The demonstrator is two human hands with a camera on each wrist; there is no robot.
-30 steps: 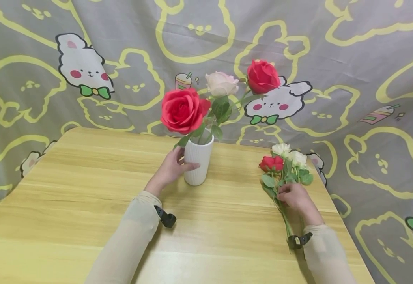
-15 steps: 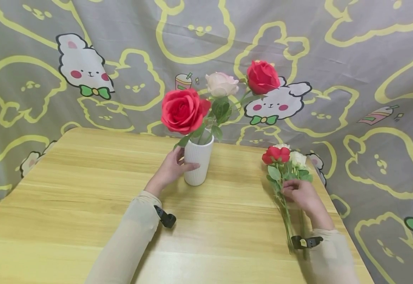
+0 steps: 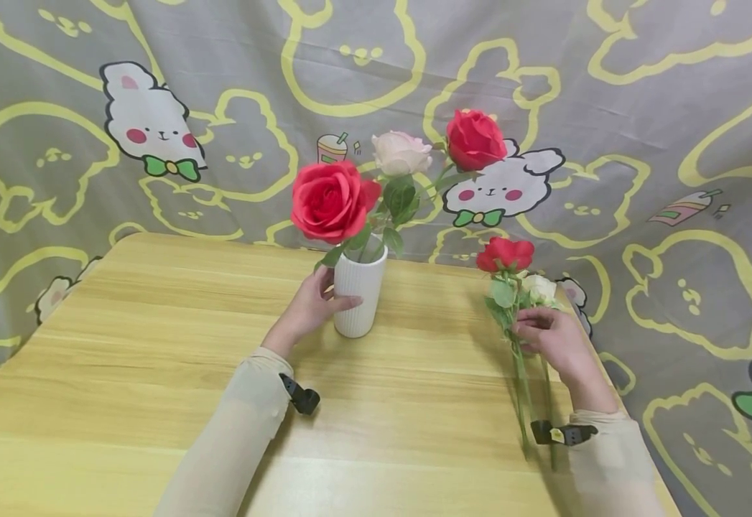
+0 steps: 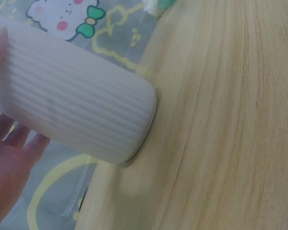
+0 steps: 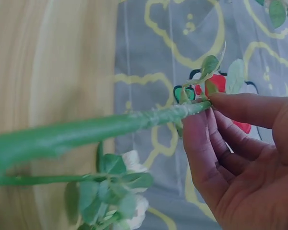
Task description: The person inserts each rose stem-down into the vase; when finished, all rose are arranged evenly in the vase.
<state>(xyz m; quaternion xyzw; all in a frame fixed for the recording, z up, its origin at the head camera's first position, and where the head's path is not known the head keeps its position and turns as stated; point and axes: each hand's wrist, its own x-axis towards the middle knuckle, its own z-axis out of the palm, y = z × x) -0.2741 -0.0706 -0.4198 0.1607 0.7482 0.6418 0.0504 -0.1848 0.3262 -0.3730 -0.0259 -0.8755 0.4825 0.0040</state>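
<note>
The person's left hand (image 3: 312,307) curls its fingers round the white vase (image 3: 359,300) standing far-centre on the tabletop (image 3: 175,345), while over on the right the right hand (image 3: 555,341) pinches a red rose (image 3: 506,254) by its stem (image 5: 105,126)

Left sleeve (image 3: 227,434), lower left of frame: long, cream, wrinkly at cuff (image 3: 274,356). Right sleeve (image 3: 611,459), lower right: same cream. Left wrist camera (image 3: 301,396): small, black. Right wrist camera (image 3: 572,435): black, small yellow spot.

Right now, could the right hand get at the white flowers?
Probably yes, but awkwardly: the white flowers lie close to the right hand, yet its fingers pinch the stem of a red rose.
</note>
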